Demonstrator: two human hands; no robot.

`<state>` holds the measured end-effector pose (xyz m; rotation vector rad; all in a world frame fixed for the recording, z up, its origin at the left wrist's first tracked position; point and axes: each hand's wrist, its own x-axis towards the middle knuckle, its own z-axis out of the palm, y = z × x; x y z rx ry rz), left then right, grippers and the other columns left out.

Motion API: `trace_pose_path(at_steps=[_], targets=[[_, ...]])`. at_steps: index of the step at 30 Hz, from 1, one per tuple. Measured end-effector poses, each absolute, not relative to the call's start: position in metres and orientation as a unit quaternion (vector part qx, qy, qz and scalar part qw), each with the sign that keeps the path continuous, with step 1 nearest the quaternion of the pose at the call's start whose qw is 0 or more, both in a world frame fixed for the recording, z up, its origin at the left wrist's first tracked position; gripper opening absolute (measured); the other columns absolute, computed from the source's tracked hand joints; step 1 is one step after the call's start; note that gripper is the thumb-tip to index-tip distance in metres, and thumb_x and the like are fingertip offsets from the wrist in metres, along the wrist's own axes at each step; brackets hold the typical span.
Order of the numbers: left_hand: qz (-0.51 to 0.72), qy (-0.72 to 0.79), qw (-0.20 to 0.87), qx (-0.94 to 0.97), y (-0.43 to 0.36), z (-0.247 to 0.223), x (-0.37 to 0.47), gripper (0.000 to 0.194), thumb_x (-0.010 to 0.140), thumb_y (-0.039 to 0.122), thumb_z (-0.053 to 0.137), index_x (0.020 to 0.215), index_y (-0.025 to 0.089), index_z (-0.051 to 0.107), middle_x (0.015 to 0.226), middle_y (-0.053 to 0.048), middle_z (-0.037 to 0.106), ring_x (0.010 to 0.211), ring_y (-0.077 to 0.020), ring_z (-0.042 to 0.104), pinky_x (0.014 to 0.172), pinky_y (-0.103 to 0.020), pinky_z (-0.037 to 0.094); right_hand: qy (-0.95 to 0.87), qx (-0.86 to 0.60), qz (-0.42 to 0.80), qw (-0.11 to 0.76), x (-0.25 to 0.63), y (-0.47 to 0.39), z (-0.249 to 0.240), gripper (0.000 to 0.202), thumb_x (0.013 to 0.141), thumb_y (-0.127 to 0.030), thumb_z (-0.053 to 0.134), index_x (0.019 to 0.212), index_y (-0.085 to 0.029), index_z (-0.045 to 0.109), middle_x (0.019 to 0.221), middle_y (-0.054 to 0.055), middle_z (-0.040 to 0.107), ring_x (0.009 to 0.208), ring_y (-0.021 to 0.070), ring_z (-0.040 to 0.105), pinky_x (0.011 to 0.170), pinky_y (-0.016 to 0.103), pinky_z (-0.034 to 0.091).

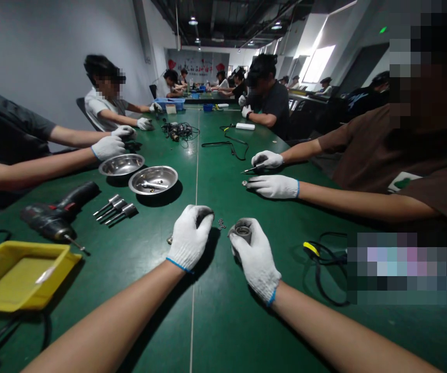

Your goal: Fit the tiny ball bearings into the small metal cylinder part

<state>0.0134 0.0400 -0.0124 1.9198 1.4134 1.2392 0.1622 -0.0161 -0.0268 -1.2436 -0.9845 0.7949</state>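
Note:
My right hand, in a white glove with dark fingertips, is wrapped round a dark metal cylinder whose round open end faces up. To its left, my left hand, gloved too, has thumb and forefinger pressed together above the green table; whatever lies between them is too small to make out. A few tiny dark rings lie on the table between my two hands. A small metal piece shows just left of my left hand, partly covered by it.
At left lie a power drill, several metal sockets and a yellow tray. Two steel bowls stand beyond. A co-worker's gloved hands work at right, near a black cable. Other people sit along both sides.

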Motion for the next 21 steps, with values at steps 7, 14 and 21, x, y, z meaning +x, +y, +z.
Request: trace_pose_path(at_steps=[7, 14, 21], targets=[[0.512, 0.478, 0.219, 0.680, 0.032, -0.012, 0.016, 0.009, 0.095, 0.027, 0.062, 0.095, 0.021, 0.069, 0.091, -0.003, 0.072, 0.085, -0.0181, 0.069, 0.082, -0.030, 0.057, -0.481, -0.530, 0.303, 0.630, 0.159, -0.007, -0.015, 0.023, 0.078, -0.041, 0.076, 0.084, -0.023, 0.063, 0.080, 0.002, 0.069, 0.078, 0.0204, 0.063, 0.076, 0.036, 0.057], [0.525, 0.392, 0.151, 0.740, 0.017, -0.011, 0.017, 0.014, 0.100, 0.024, 0.059, 0.100, 0.021, 0.073, 0.096, -0.006, 0.074, 0.089, -0.0182, 0.072, 0.085, -0.030, 0.059, -0.448, -0.509, 0.371, 0.635, 0.161, -0.012, -0.013, 0.032, 0.076, -0.050, 0.082, 0.087, -0.021, 0.075, 0.084, 0.005, 0.075, 0.078, 0.0213, 0.067, 0.071, 0.035, 0.057], [0.505, 0.377, 0.144, 0.763, 0.014, -0.012, 0.018, 0.016, 0.102, 0.023, 0.058, 0.104, 0.021, 0.074, 0.098, -0.007, 0.075, 0.090, -0.0187, 0.073, 0.086, -0.030, 0.061, -0.359, -0.486, 0.516, 0.608, 0.161, -0.009, -0.009, 0.056, 0.061, -0.069, 0.090, 0.075, -0.018, 0.070, 0.057, -0.005, 0.057, 0.043, 0.0065, 0.037, 0.040, 0.022, 0.027]])
